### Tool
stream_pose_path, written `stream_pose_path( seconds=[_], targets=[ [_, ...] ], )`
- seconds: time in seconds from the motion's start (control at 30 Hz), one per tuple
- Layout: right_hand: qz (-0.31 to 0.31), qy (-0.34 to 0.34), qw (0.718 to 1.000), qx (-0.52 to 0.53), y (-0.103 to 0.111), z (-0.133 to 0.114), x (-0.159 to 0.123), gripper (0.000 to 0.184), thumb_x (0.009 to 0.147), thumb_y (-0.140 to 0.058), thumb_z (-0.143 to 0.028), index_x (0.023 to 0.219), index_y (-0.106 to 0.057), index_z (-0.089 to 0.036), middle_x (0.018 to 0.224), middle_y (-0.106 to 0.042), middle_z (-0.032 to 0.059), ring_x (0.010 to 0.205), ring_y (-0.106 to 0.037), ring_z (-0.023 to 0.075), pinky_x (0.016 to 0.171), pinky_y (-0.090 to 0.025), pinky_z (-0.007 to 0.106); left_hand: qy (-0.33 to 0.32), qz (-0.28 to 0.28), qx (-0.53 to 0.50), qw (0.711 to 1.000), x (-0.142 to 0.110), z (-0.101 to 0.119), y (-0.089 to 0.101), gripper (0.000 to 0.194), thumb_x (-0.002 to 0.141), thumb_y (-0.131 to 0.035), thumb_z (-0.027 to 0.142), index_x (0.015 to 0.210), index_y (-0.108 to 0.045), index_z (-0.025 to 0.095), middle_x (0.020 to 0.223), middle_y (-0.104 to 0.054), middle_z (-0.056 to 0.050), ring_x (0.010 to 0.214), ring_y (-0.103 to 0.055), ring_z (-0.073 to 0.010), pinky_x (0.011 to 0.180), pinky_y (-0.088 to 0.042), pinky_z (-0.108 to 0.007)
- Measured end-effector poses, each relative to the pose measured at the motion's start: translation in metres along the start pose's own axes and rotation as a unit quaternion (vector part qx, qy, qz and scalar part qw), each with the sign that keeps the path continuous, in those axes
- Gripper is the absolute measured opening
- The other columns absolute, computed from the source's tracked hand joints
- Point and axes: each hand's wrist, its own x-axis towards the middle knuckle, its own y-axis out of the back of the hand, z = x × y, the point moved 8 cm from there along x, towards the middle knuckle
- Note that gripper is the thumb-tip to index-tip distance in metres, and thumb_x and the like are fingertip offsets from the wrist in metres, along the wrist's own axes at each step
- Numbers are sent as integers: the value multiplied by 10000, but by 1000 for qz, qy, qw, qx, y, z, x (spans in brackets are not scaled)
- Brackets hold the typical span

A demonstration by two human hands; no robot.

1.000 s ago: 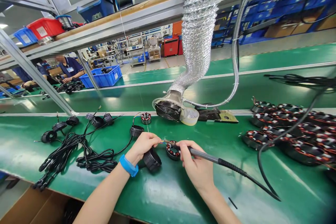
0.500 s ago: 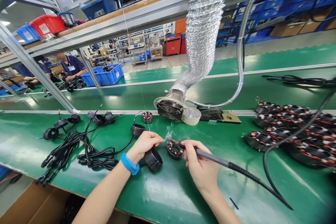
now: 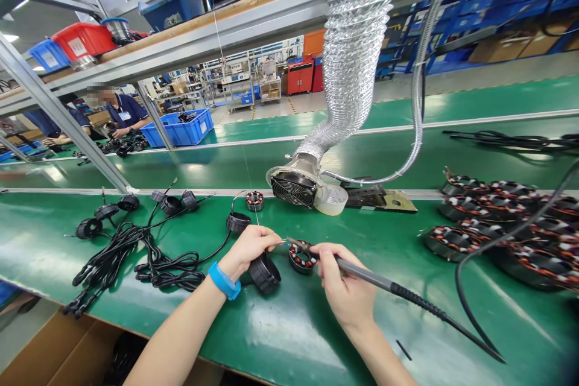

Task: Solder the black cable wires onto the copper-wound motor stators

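Observation:
My right hand (image 3: 340, 280) grips a soldering iron (image 3: 384, 283) like a pen, its tip over a small wound stator (image 3: 302, 256) on the green bench (image 3: 280, 332). My left hand (image 3: 251, 248), with a blue wristband (image 3: 222, 281), pinches thin wires at the stator's left edge, right at the iron's tip. A black round housing (image 3: 263, 273) stands on edge just under my left hand. A thin solder wire (image 3: 251, 193) hangs down from a spool overhead to my left fingers.
A fume fan (image 3: 292, 188) on a silver flexible duct sits behind the stator, beside a tape roll (image 3: 332, 199). Black cabled parts (image 3: 136, 253) lie at left, several wound stators (image 3: 497, 223) at right. A co-worker (image 3: 120, 114) sits at a far bench. The iron's cable (image 3: 470, 307) loops right.
Smoke at the iron's tip half a second ago has cleared. Both hands stay at the stator; the view has shifted slightly.

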Motion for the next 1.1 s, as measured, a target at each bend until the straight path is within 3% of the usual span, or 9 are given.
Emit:
stream_pose_path(
  seconds=[0.3, 0.47, 0.6, 0.83, 1.1],
  targets=[
    [-15, 40, 999, -10, -8, -11, 4, 249, 961, -516, -381, 900, -677, -201, 725, -667, 18, 521, -593, 129, 514, -483, 249, 3, -2, 7, 1000, 0, 1, -1, 302, 661, -658, 385, 501, -527, 165, 523, -478, 25, 569, -385, -104, 637, -308, -274],
    [-66, 108, 991, -31, -26, -19, 9, 181, 961, -534, -283, 1077, -658, -221, 904, -655, 42, 783, -650, 162, 747, -533, 283, 2, 6, 15, 1000, -2, 0, 0, 273, 665, -660, 394, 574, -584, 148, 540, -496, 27, 571, -404, -104, 618, -304, -266],
    [-112, 131, 984, -35, -38, -15, 12, 279, 940, -536, -209, 1210, -595, -241, 1042, -600, 63, 877, -646, 165, 803, -541, 286, -22, 5, 42, 999, -8, 7, -2, 258, 714, -638, 373, 621, -609, 134, 571, -504, 27, 586, -405, -104, 599, -295, -259],
    [-142, 176, 973, -40, -47, -18, 10, 364, 932, -476, -108, 1249, -560, -267, 1007, -556, 47, 841, -628, 145, 798, -536, 265, -80, -1, 111, 991, -20, 24, -8, 254, 798, -594, 338, 656, -609, 128, 625, -520, 23, 618, -404, -105, 603, -312, -248],
    [-136, 209, 967, -50, -47, -21, 4, 374, 939, -464, -81, 1253, -534, -272, 1012, -508, 44, 849, -597, 137, 792, -515, 247, -77, -14, 144, 986, -20, 23, -8, 257, 814, -597, 349, 731, -667, 116, 675, -587, 0, 640, -444, -118, 613, -345, -248]
  ],
)
